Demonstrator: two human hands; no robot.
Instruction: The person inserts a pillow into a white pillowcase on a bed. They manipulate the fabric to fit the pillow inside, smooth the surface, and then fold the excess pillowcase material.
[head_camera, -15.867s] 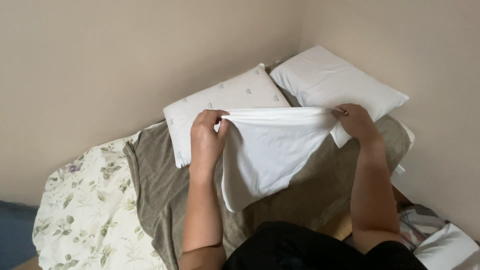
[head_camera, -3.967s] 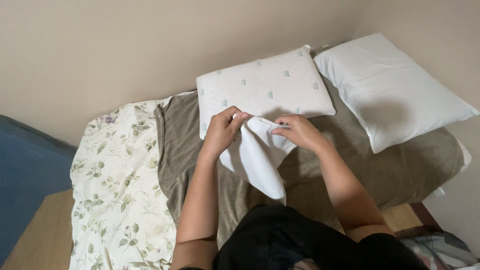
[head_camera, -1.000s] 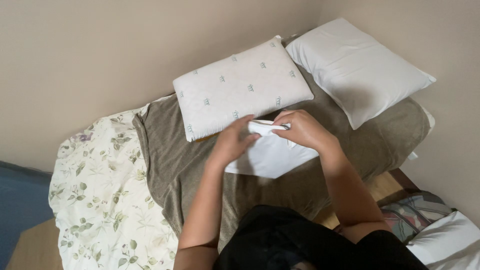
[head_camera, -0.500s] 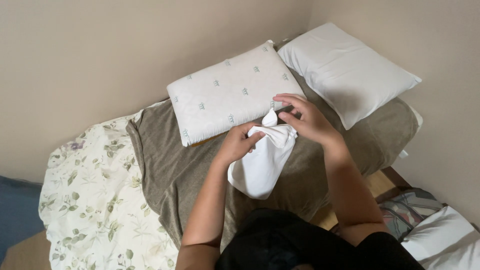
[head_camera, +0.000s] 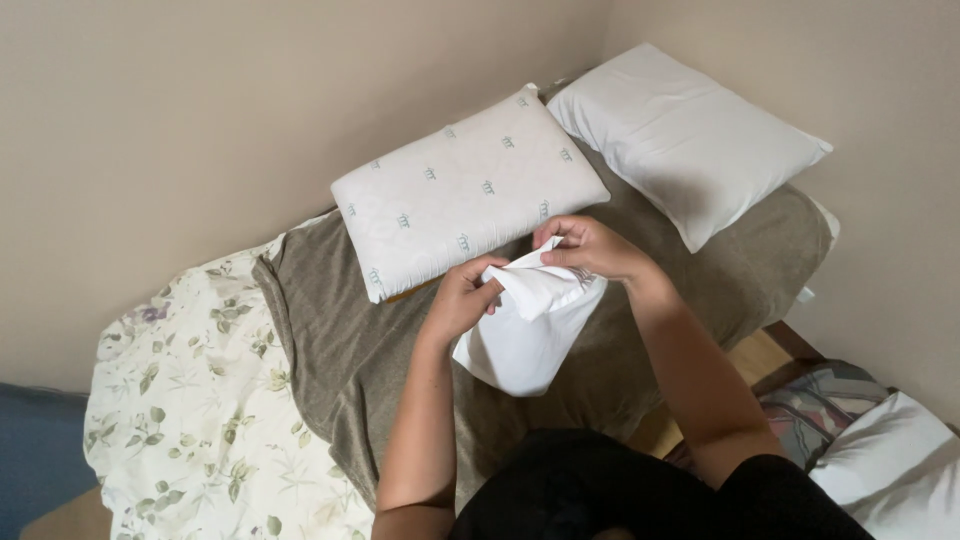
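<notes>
Both my hands hold a white cloth (head_camera: 520, 340), bunched and hanging above the bed. My left hand (head_camera: 462, 298) grips its left upper edge. My right hand (head_camera: 590, 245) pinches the top edge a little higher and to the right. The cloth's lower part sags in a rounded pouch over the grey-brown blanket (head_camera: 340, 340). Just beyond my hands lies a white patterned pillow (head_camera: 465, 190).
A plain white pillow (head_camera: 690, 150) lies in the far right corner by the beige walls. A floral quilt (head_camera: 190, 400) covers the bed's left part. At lower right sit a patterned cloth (head_camera: 815, 410) and another white pillow (head_camera: 900, 465). A blue surface (head_camera: 35, 450) shows at far left.
Over the last second the cloth went from lying spread low on the blanket to being lifted and gathered between my hands. The view shifted slightly.
</notes>
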